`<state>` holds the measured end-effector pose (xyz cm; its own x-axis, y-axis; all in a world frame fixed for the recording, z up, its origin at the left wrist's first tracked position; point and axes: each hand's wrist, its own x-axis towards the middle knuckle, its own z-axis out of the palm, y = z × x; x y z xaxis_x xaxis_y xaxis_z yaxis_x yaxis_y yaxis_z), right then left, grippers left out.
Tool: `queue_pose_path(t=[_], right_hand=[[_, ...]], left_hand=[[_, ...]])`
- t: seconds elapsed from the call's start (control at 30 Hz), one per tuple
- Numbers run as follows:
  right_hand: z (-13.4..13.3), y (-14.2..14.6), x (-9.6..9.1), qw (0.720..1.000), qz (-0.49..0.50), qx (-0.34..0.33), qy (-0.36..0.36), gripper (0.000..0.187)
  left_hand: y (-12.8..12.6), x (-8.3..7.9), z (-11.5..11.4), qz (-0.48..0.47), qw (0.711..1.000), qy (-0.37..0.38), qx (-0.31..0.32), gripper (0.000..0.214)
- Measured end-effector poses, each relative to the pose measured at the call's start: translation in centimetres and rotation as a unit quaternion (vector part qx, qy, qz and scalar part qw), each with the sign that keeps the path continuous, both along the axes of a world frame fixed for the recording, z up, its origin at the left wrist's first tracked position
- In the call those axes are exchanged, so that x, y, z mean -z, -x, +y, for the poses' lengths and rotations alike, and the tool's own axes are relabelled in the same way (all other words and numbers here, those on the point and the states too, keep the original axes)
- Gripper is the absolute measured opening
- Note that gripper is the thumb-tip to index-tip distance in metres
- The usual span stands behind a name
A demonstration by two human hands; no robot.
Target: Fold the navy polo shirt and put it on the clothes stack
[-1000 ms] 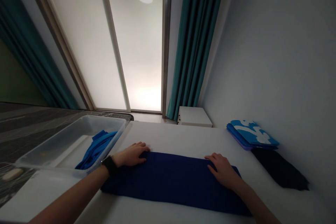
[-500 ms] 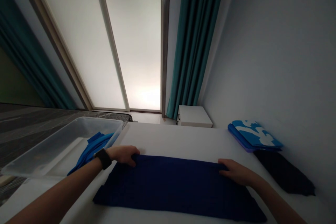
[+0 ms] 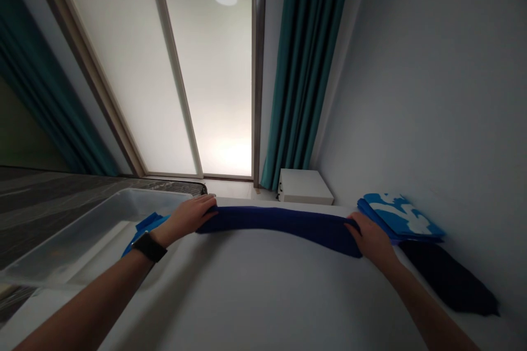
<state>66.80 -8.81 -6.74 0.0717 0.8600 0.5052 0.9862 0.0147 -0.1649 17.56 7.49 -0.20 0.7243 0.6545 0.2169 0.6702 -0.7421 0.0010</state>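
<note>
A dark blue cloth [image 3: 280, 221], folded into a long strip, stretches between my two hands above the far part of the white table [image 3: 263, 296]. My left hand [image 3: 190, 218], with a black watch on its wrist, is closed on the cloth's left end. At the right end my right hand [image 3: 370, 237] grips the cloth with closed fingers. The cloth sags slightly toward the right.
A clear plastic bin [image 3: 82, 236] with a bright blue cloth [image 3: 144, 226] in it sits at the left. A folded blue-and-white cloth [image 3: 401, 216] and a black cloth [image 3: 448, 279] lie by the right wall. A small white cabinet [image 3: 304, 186] stands behind the table.
Both hands gripped the ends of the dark blue cloth, which lay flat on the table, and carried it away from me; it now hangs as a narrow strip.
</note>
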Motion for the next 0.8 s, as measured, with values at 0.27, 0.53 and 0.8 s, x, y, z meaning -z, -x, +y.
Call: queue_pose_path(t=[0.27,0.53,0.8], right_hand=[[-8.2,1.6,6.5,0.980,-0.126,-0.134,-0.071,0.027],[-13.4,3.6,8.6,0.982,-0.122,-0.141,-0.019,0.031],[-14.6,4.8,5.9,0.985,-0.091,-0.141,0.046,0.032]], left_hand=[[3.7,6.8,-8.4,0.048,0.990,-0.116,0.056,0.026],[6.5,10.4,-13.6,0.049,0.996,-0.077,0.020,0.036],[6.3,8.8,-15.3,-0.030,0.998,-0.050,0.021,0.026]])
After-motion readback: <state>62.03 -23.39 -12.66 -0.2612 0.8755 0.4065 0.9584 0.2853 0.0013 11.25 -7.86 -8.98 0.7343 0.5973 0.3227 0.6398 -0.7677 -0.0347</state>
